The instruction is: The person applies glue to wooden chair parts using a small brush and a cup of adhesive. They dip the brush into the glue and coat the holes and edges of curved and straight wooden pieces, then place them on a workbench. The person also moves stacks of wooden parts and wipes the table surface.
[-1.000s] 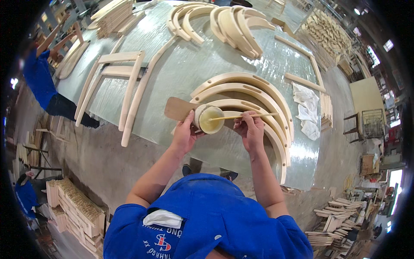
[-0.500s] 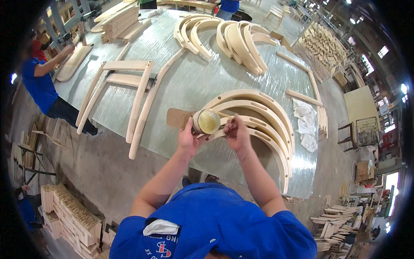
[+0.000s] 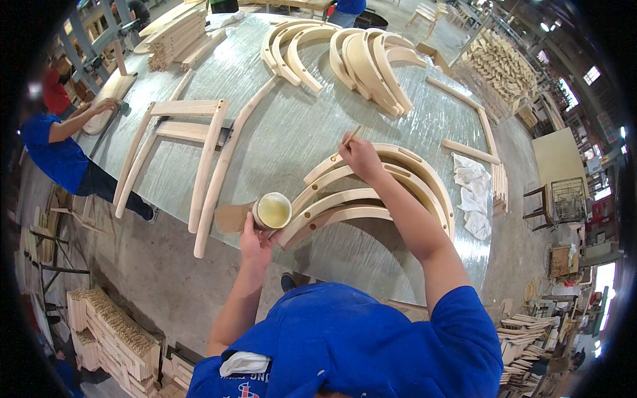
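My left hand (image 3: pixel 255 240) is wrapped round a cup (image 3: pixel 274 211) of pale yellowish liquid, held near the table's front edge. A flat brown piece (image 3: pixel 232 217) sticks out to the left beside the cup. Pinched in my right hand (image 3: pixel 360 158) is a thin wooden stick (image 3: pixel 356 132), its upper end showing above the fingers. That hand is over the left part of the farthest of several curved wooden pieces (image 3: pixel 406 156), which stand nested in arcs with holes and slots along their edges. The stick's lower end is hidden behind the hand.
A joined wooden chair frame (image 3: pixel 189 107) lies on the film-covered table (image 3: pixel 279 146) at left. More curved pieces (image 3: pixel 361 63) stand at the back. White cloths (image 3: pixel 471 189) lie at the right edge. A person in blue (image 3: pixel 56 149) works at the far left.
My left hand has moved the cup left and nearer to me. My right hand has gone from beside the cup up to the farthest curved piece, with the stick now visible.
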`<move>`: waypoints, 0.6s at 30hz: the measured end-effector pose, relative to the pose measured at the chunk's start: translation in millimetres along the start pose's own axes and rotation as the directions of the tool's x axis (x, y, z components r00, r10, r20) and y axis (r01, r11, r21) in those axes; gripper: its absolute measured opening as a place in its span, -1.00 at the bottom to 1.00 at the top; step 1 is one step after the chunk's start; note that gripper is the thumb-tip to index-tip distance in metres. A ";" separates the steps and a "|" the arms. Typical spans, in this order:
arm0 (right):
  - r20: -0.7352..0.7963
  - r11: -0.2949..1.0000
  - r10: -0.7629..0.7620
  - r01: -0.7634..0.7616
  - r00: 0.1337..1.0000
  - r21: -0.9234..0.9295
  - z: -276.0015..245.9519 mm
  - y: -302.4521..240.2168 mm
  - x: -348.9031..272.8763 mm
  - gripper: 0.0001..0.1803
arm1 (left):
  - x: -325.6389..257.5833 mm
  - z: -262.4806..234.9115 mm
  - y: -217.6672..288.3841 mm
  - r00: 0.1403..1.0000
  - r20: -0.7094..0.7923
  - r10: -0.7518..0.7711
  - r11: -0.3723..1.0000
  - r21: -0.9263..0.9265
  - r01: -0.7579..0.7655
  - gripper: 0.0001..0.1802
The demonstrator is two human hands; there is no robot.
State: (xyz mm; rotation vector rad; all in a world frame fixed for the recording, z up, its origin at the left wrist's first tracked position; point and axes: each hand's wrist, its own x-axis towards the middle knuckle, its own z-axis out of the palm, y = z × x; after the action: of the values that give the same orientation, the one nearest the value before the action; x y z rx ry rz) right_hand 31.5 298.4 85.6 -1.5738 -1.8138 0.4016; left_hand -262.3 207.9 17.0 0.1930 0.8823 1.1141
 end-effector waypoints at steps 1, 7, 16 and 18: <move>0.014 1.000 -0.021 0.021 1.000 -0.015 1.9 1.4 2.2 -0.81 | 0.4 -2.0 0.9 1.000 0.023 0.005 1.000 -0.010 -0.005 -0.56; 0.066 0.992 -0.053 0.060 0.996 -0.107 7.0 1.2 7.4 -0.84 | 1.1 -4.6 -0.3 0.999 0.025 0.031 1.000 -0.003 -0.030 -0.57; -0.010 0.998 -0.024 0.024 1.000 -0.063 13.9 8.2 14.0 -0.83 | -5.3 -2.8 2.3 0.999 0.030 0.040 0.997 0.061 -0.042 -0.54; 0.010 0.997 0.053 -0.052 0.999 -0.056 11.7 8.9 17.0 -0.83 | -6.6 -3.0 2.8 0.999 0.027 0.045 0.997 0.062 -0.047 -0.54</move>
State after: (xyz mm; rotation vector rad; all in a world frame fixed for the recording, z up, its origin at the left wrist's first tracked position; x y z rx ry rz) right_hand 29.8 318.9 76.7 -1.6632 -1.8095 0.3876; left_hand -267.3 202.8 20.0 0.2792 0.8945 1.1253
